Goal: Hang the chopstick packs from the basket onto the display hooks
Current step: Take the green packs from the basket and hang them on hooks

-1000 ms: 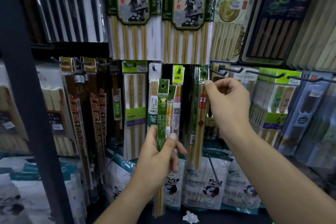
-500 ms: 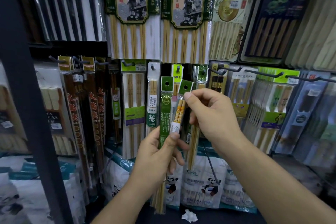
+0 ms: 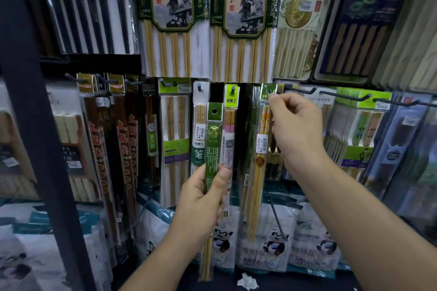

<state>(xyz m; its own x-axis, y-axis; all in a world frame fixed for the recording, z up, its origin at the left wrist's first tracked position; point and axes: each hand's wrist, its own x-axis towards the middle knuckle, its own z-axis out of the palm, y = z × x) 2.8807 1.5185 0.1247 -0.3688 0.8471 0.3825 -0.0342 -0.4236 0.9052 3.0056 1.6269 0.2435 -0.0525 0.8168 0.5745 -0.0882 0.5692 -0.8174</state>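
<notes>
Where it hovered by the left hand half a second ago, the right hand now pinches the yellow pack by its green header beside a hook. Clear-wrapped, it shows yellow sticks and a white label. The left hand still grips a green pack upright.

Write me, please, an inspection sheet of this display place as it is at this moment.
Surface: dark bottom shelf, seen only at the lower edge.
Job's things: green chopstick pack upright in the left hand; yellow chopstick pack, its header raised beside a display hook.
Clutter: crumpled white paper scrap on the shelf.
Grippers: left hand grips the green pack's middle; right hand pinches the yellow pack's header.
Cables: nothing seen.
Surroundings: hung chopstick packs all round; panda-printed bags below; black upright post at left.
</notes>
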